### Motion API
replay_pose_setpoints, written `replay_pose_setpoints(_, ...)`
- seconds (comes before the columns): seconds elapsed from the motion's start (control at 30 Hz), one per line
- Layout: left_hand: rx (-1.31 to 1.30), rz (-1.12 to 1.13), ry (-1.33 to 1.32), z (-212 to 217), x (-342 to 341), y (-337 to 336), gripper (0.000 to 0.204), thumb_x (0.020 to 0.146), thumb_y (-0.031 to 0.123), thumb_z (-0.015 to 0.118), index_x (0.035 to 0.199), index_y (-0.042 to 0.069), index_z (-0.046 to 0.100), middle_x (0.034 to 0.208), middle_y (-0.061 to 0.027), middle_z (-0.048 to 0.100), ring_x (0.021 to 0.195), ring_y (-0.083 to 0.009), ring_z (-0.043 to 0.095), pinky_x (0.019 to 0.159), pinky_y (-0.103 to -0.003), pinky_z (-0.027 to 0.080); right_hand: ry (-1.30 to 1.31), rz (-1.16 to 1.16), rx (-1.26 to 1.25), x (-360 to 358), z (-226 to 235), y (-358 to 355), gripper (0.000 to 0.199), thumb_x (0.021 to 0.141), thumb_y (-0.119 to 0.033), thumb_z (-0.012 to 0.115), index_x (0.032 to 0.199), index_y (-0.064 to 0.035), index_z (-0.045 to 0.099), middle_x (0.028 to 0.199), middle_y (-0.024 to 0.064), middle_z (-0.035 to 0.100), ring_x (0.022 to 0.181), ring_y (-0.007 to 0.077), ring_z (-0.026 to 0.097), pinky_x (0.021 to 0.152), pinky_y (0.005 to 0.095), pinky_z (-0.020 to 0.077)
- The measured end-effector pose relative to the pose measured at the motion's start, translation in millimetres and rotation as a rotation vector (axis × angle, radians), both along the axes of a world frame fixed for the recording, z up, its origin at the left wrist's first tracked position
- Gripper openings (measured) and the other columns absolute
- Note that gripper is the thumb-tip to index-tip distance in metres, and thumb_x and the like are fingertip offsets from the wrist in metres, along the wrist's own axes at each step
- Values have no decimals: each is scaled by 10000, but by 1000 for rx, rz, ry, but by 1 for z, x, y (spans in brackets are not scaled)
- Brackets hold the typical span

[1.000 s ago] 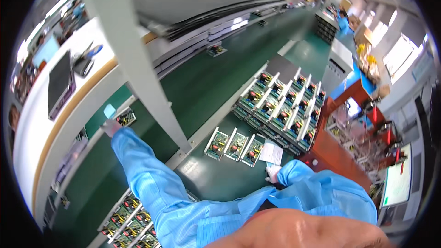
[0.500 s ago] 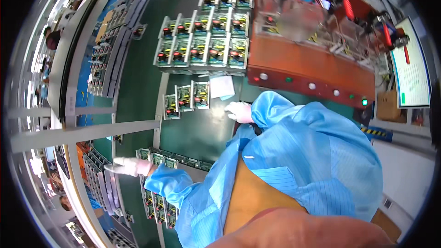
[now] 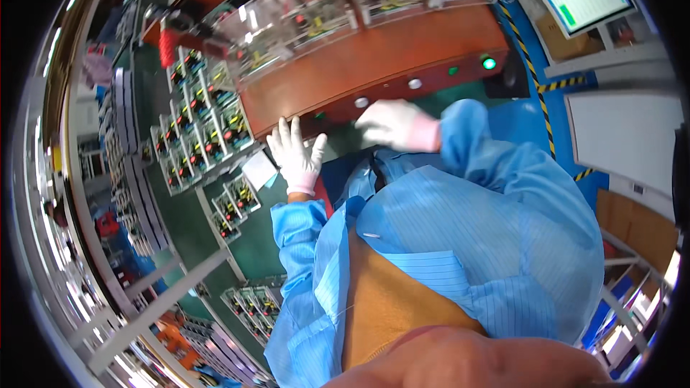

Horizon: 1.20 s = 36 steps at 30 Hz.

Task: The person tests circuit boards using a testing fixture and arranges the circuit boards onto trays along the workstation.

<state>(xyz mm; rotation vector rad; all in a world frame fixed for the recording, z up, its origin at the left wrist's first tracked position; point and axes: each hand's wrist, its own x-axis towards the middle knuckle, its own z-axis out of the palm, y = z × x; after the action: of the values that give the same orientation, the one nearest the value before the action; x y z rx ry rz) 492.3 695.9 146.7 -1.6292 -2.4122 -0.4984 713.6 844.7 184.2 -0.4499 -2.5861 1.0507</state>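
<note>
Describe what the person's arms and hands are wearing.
Both hands wear thin white gloves: left hand, right hand, whose glove has a pinkish cuff. The sleeves are light blue with fine stripes, gathered at the wrist, part of a matching smock.

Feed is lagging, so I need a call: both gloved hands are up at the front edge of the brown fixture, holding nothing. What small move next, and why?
Probably bring the right hand a little up onto the round silver button on the brown fixture. That hand lies flat just below the button row, empty, and the green lamp is lit. The left hand is spread open near the fixture's front edge, also empty.
</note>
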Motion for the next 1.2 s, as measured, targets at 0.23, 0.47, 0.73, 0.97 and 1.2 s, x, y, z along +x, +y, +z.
replay_pose_setpoints(0.23,-252,-84,92,-5,21,60,909,676,608,594,1358,90,289,1369,-220,303,1236,-439,298,1036,-517,196,-463,-585,561,129,-15,117,551,709,-325,658,1176,-88,485,1186,108,491,1102,271,462,941,354,338)
replay_pose_setpoints(0.47,-383,-120,66,-4,10,65,949,681,627,571,1385,93,224,1388,-237,253,1256,-441,255,1050,-525,143,-562,-675,594,115,-31,116,691,640,-389,706,1220,-118,444,1227,83,466,1159,235,431,958,350,315)
replay_pose_setpoints(0.73,-441,-116,99,-10,11,65,960,687,646,540,1390,87,201,1396,-235,232,1261,-444,240,1053,-528,122,-684,-770,565,103,-25,110,713,619,-416,717,1213,-131,445,1226,80,463,1141,231,437,953,351,312)
replay_pose_setpoints(0.97,-396,-134,100,-14,7,64,955,687,656,531,1386,90,208,1394,-233,232,1244,-438,261,1052,-517,138,-879,-652,363,93,4,119,704,626,-445,712,1203,-119,474,1206,89,483,1093,266,464,936,347,349)
replay_pose_setpoints(1.2,-122,-165,38,6,18,72,790,729,569,564,1301,63,362,1321,-234,346,1177,-436,347,1028,-528,196,95,-1090,747,126,141,204,341,818,-273,585,1104,-94,538,1065,117,541,920,245,550,793,335,434)
